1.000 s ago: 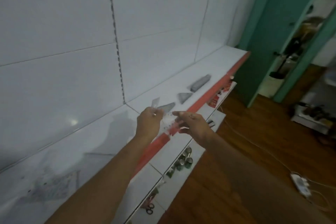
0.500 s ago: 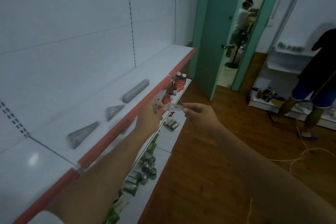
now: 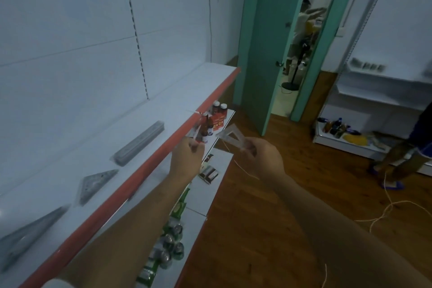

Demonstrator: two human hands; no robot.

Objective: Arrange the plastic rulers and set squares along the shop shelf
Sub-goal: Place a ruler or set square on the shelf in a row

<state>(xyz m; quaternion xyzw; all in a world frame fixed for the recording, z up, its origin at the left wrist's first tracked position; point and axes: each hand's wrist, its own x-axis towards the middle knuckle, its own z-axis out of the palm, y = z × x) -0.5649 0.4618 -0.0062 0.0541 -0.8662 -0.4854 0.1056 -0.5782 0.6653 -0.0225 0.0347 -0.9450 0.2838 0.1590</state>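
Note:
My right hand pinches a clear plastic set square in the air beside the shelf's red front edge. My left hand grips a few more clear plastic pieces, held upright just off that edge. On the white shelf lie a stack of rulers and two piles of set squares: one in the middle, another at the near left.
Lower shelves hold bottles, cans and small boxes. A teal door stands open ahead. A person's legs are at the right by another white shelf unit. A cord trails over the wooden floor.
The view swung right along the shelf. My hands drew apart: the right one pulled a set square out of the bunch that the left hand holds.

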